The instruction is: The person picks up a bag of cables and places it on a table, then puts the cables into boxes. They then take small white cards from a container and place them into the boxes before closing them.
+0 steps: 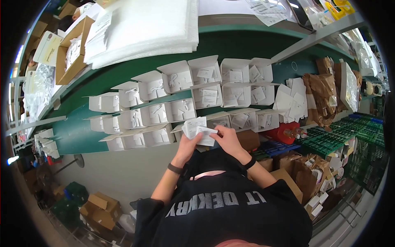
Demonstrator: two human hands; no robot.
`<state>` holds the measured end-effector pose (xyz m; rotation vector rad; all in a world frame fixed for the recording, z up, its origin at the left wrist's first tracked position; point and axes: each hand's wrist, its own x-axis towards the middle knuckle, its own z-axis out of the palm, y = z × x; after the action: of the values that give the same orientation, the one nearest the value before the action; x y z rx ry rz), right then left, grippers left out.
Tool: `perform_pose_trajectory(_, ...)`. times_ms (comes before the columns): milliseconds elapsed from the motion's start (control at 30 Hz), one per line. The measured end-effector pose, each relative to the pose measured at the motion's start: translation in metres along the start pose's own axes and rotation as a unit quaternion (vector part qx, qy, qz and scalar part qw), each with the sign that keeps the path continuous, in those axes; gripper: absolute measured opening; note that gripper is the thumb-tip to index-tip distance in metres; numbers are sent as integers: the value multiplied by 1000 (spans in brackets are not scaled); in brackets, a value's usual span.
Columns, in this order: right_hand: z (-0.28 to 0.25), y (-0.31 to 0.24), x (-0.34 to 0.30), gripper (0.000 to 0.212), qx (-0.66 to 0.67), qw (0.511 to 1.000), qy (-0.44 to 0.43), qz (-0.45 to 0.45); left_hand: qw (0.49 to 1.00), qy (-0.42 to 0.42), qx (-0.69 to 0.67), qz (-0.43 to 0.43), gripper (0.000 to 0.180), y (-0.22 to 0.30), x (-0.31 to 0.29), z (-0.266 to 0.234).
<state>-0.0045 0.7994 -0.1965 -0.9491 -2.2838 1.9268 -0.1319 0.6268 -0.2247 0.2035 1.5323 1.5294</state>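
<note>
My left hand [188, 146] is closed on a fanned bunch of white printed leaflets [196, 126] at the table's near edge. My right hand [228, 140] pinches the right end of one leaflet [205, 131] from that bunch. Just beyond my hands, small open white boxes [205, 95] stand in rows, lids folded back. Inside several of them lie white cables [173, 81] and folded papers. The near row's middle boxes are partly covered by the leaflets and my fingers.
Flat white cartons [291, 101] and crumpled brown paper [321, 96] lie right of the boxes. White foam sheets [152, 35] rest on a raised shelf at the back. A red container [284, 133] and green crates [325, 138] are at the right. A cardboard box [101, 210] sits at lower left.
</note>
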Motion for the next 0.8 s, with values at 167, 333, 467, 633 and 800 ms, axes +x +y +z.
perform_pose_trajectory(167,-24,63,-1,28,-6,999,19,47,960,46,-244,-131,40,13,-17,-22)
perform_pose_trajectory(333,-13,42,3,25,-388,918,54,62,985,83,-100,-111,40,-3,-31,-43)
perform_pose_trajectory(467,29,-9,-12,23,-25,996,-55,60,994,53,-13,-94,36,-9,-42,-57)
perform_pose_trajectory(633,96,0,-16,28,15,996,-50,73,981,69,-77,-165,32,5,-55,-74)
perform_pose_trajectory(800,136,-19,-21,24,-11,995,-20,93,988,37,-101,-114,31,-12,-64,-107)
